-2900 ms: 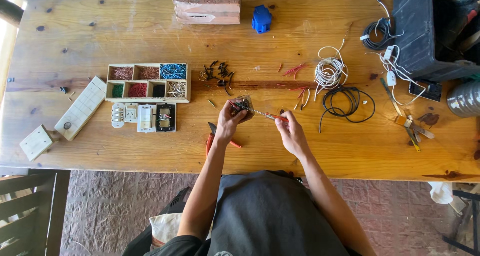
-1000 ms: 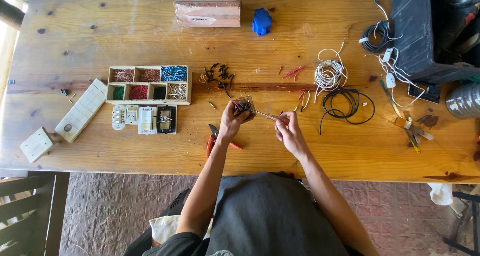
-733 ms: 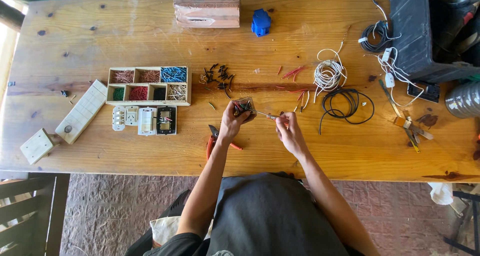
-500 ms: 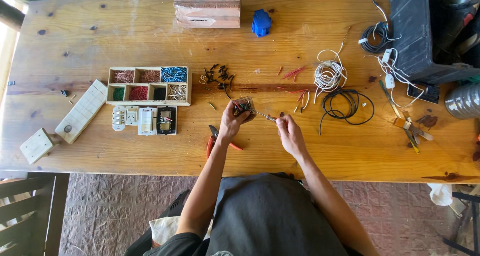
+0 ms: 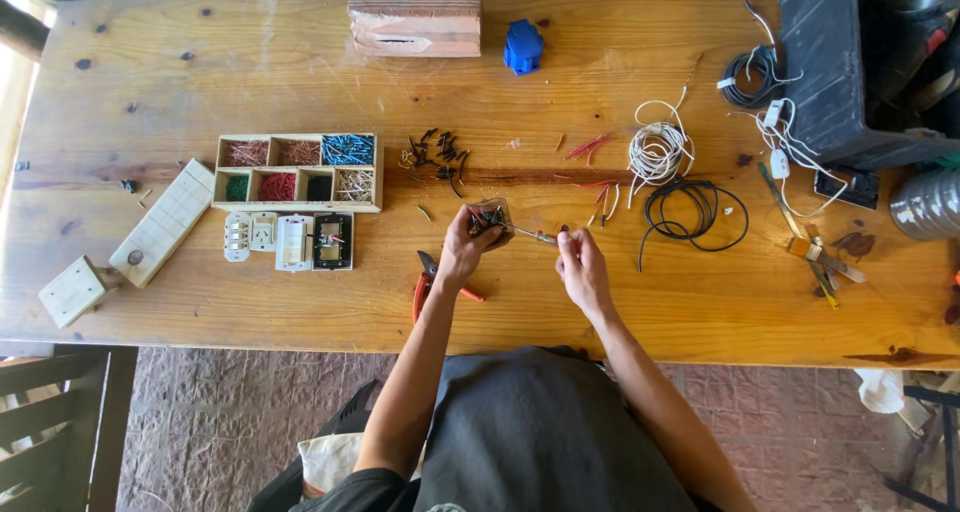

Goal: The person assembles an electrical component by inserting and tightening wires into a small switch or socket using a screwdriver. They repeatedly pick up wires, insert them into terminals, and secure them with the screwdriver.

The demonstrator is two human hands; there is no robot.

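Left hand (image 5: pixel 462 252) grips a small wired electrical fitting (image 5: pixel 490 215) while right hand (image 5: pixel 582 268) drives a held screwdriver (image 5: pixel 528 235) into it, seemingly tightening a terminal; the next move calls for steady alignment.

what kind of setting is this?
Likely a home or small-shop electrical workbench: a wooden table with a compartment tray of sorted small parts, wire coils, switch modules and orange-handled pliers. The left hand holds a small component.

A shallow wooden tray (image 5: pixel 297 171) of compartments holding coloured bits lies left of centre. No labels, signs or screens show.
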